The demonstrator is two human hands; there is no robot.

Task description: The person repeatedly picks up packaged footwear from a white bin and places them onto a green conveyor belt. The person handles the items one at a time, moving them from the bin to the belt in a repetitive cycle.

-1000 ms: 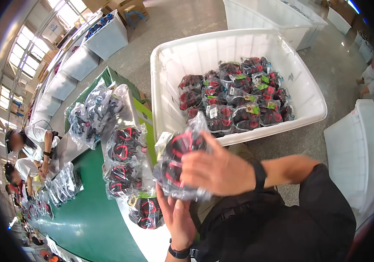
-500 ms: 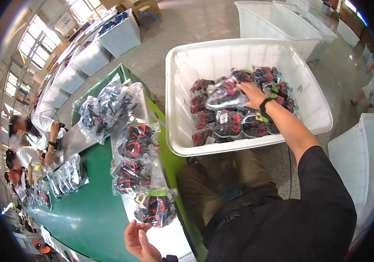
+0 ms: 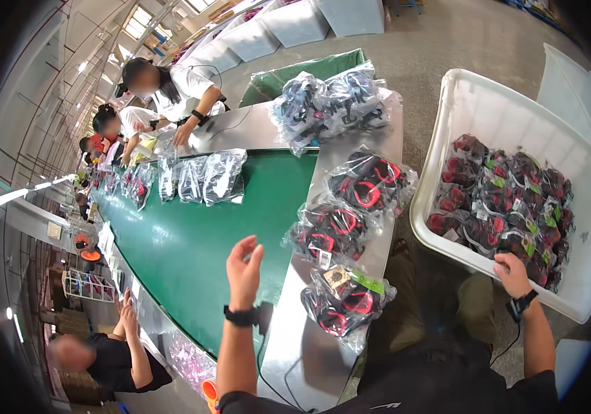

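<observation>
Left hand (image 3: 243, 274): raised over the green belt (image 3: 261, 228), near the counter's edge; its fingers were loosely curled with the thumb set apart, and they held nothing. Right hand (image 3: 514, 276): lowered at the near rim of the white bin (image 3: 509, 93); its fingers were bent toward the contents, and whether they had hold of anything could not be told. Black wrist straps, two: one was worn on the left wrist (image 3: 242, 317), one on the right (image 3: 522, 303). Black-and-red shoes, in clear bags, packed close together: these filled the floor of the bin, several bearing green labels. Bagged black-and-red shoes, three packages, on the metal counter (image 3: 294, 369): the far package (image 3: 371, 183) and the middle package (image 3: 330, 231) lay touching; the near package (image 3: 347, 300), with a green strip and a tan tag, lay closest to the wearer. Bagged grey-blue shoes (image 3: 330, 107), a heap: these rested at the counter's far corner, beside a green-lined container (image 3: 340, 65). Clear-bagged goods (image 3: 223, 178), a row: these lay along the belt's far side. Co-worker in white (image 3: 188, 90): stood across the belt, arms over its edge. Co-worker in black (image 3: 133, 369): was at lower left, hands together.
</observation>
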